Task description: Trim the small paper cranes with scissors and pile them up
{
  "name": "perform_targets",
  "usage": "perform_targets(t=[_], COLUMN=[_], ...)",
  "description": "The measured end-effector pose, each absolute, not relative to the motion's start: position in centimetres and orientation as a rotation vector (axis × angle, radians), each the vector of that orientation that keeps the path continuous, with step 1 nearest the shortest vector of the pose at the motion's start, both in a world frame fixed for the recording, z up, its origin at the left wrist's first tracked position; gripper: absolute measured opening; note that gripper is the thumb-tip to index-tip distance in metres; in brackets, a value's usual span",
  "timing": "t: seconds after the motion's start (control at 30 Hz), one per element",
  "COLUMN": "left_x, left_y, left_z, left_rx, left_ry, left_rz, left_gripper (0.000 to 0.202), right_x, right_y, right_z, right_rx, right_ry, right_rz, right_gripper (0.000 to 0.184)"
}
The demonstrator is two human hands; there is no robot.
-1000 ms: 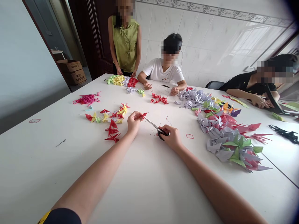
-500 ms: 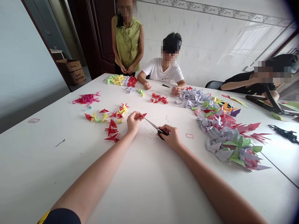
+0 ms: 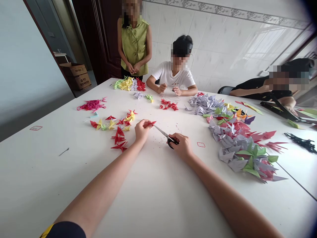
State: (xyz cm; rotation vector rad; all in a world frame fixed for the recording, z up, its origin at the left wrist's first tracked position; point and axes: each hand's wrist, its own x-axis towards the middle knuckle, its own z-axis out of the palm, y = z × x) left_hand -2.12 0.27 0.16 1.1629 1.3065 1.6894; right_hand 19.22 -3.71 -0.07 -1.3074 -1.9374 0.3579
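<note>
My left hand [image 3: 142,129] pinches a small red origami crane [image 3: 151,124] between thumb and fingers, above the white table [image 3: 74,175]. My right hand [image 3: 182,146] grips black-handled scissors [image 3: 164,136] through the handles. The metal blades point up and left, and their tips reach close to the crane. I cannot tell whether they touch it. Tiny red paper specks [image 3: 158,138] are scattered on the tabletop beneath my hands. A loose group of red and yellow cranes [image 3: 118,132] lies to the left of my left hand.
A large heap of grey, red and green paper cranes [image 3: 237,142] lies to my right. Further cranes and a pink strung bunch [image 3: 92,105] lie ahead. Across the table sit two people, with another standing behind. Cardboard boxes [image 3: 74,74] stand by the far doorway.
My hands, the crane and the scissors stay almost in place. Across the table, the seated person's hands have shifted and the standing person's hands have come together higher up.
</note>
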Motion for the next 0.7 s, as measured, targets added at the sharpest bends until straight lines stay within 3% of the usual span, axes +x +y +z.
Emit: perform_targets(t=[0.3, 0.7], left_x=[-2.0, -1.7], left_y=[0.1, -0.4], left_z=[0.6, 1.0], left_rx=[1.168, 1.059], left_ry=[1.235, 1.047], left_rz=[1.662, 1.709], left_gripper=[0.015, 0.018], right_x=[19.4, 19.1], right_y=[-3.4, -4.1], right_z=[-0.5, 1.0], right_rx=[-1.308, -1.168], right_ry=[-1.848, -1.748], right_rz=[0.236, 0.612], right_gripper=[0.018, 0.022])
